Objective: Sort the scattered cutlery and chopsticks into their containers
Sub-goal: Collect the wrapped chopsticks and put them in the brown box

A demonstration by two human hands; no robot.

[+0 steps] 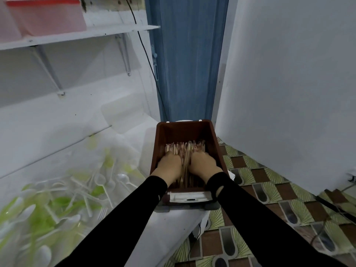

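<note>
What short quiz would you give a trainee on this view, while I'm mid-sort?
1. True or false: the left hand and the right hand are both inside the brown box.
2. What lies under the hands? A knives, B chopsticks, C straws.
3. Fill in: the loose plastic spoons lie to the ___ of the box.
Key: 1 true; 2 B; 3 left.
</note>
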